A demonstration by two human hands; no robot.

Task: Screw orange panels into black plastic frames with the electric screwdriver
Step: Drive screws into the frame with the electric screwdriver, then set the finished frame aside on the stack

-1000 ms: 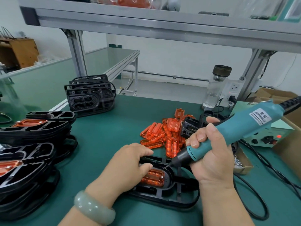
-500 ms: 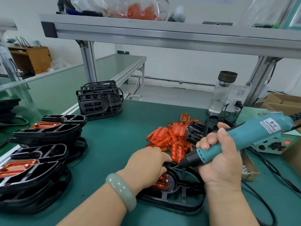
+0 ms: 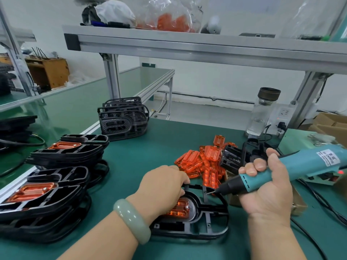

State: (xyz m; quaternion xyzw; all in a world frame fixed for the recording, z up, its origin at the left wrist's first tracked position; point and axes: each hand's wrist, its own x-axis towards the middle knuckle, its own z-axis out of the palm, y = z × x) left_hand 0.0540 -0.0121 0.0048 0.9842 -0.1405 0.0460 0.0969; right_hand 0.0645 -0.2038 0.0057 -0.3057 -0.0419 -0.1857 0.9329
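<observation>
Head cam looking down at the green counter (image 3: 159, 147), quick tally of what's on it. Two hands in shot. Left hand (image 3: 165, 186), with one pale green bracelet (image 3: 131, 220) on the wrist, has its fingers curled over the far rim of the one black frame (image 3: 206, 231) lying flat at the near middle. One orange panel (image 3: 178, 209) sits in that frame's left opening, half hidden under the palm. Right hand (image 3: 266, 192) is wrapped tight around the single teal electric screwdriver (image 3: 300, 166), bit pointing left and down at a rib of the frame. Can't tell if the tip actually touches.

Just beyond the frame is one pile of loose orange panels (image 3: 199, 162), too jumbled for an exact count, a dozen-ish at least. A few black parts (image 3: 244, 156) sit at its right edge.

Left side has three lots of black frames: a near stack (image 3: 43, 209) with one orange panel showing on top, a middle stack (image 3: 69, 151) also showing one, and a far bunch (image 3: 122, 119) standing on edge.

One clear bottle (image 3: 262, 113) stands far right. One bag of orange pieces (image 3: 169, 17) is up on the shelf (image 3: 187, 45).
</observation>
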